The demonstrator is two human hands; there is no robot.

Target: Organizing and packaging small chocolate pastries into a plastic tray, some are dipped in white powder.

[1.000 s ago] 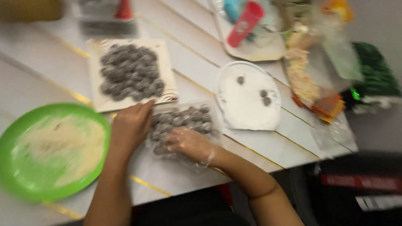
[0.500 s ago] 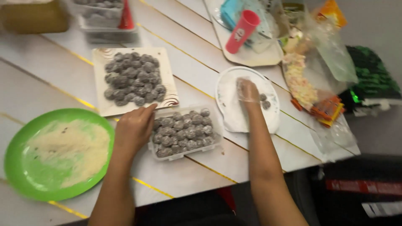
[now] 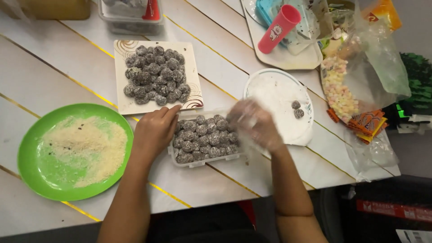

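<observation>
Left hand (image 3: 155, 130) loosely curled, resting against left wall of tub (image 3: 204, 161) of dark balls (image 3: 204, 137). Right hand (image 3: 254, 123) blurred over tub's right end; grip cannot tell. White plate (image 3: 288, 90) just beyond right hand.

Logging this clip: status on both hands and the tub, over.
Left hand rests on clear plastic tub of coated dark balls, open. Right hand blurred above tub's right end, grip unclear. White round plate of powder beside it; nothing blocking.
</observation>
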